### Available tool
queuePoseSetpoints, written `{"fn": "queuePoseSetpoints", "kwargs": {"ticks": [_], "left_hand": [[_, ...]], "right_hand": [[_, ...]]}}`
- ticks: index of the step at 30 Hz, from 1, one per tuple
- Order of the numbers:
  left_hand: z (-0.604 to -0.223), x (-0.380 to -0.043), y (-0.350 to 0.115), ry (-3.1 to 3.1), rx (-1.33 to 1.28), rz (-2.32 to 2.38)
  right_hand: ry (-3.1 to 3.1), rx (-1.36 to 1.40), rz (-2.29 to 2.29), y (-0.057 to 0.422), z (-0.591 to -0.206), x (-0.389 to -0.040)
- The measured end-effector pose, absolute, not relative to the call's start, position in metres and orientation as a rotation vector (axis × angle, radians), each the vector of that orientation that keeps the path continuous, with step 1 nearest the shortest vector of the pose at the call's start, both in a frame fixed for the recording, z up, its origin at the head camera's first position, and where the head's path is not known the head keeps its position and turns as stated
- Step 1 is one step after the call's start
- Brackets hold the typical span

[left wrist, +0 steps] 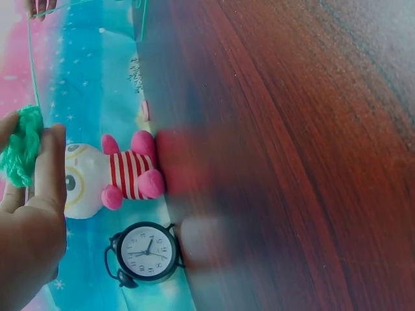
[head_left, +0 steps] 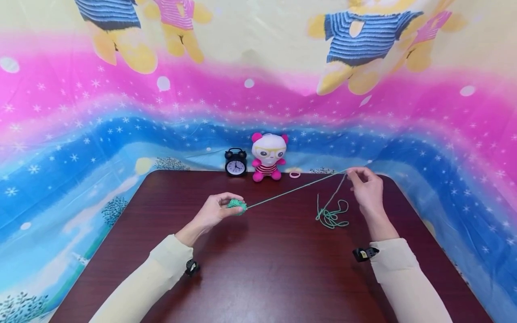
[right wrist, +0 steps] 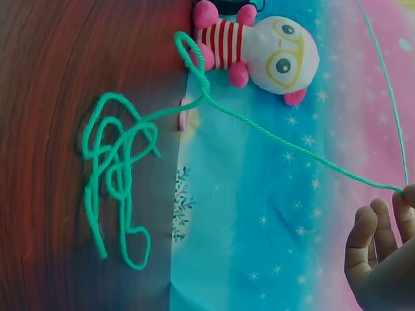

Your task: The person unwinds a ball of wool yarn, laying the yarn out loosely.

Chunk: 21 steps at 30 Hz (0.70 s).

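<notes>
Left hand (head_left: 210, 213) grips a ball (head_left: 236, 207); right hand (head_left: 369, 192), well apart, pinches its green yarn (head_left: 296, 189) (taut between the two).

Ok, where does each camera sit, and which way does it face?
Head: worn on the head, facing forward and down at the table; left hand, right hand and both sleeves show.
Left wrist: worn there, facing past the ball of yarn toward the plush toy and clock; left hand and part of the right hand show.
Right wrist: worn there, facing the loose yarn and plush toy; only the right hand shows.
Both wrist views share the plush toy.
</notes>
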<state>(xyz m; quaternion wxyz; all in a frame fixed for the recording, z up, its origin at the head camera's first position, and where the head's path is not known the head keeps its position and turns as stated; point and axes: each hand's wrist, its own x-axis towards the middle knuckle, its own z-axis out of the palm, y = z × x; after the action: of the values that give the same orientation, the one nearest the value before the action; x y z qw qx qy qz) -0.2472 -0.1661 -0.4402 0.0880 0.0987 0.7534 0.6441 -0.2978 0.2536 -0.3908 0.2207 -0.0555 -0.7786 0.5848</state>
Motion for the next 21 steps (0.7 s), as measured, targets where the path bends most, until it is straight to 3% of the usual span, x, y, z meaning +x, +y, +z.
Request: {"fn": "queuePoseSetpoints", "kwargs": {"ticks": [21], "left_hand": [[-0.442, -0.248, -0.169, 2.319, 0.233, 1.790]], "right_hand": [[-1.915, -0.259, 1.775, 0.275, -0.387, -0.300]]}}
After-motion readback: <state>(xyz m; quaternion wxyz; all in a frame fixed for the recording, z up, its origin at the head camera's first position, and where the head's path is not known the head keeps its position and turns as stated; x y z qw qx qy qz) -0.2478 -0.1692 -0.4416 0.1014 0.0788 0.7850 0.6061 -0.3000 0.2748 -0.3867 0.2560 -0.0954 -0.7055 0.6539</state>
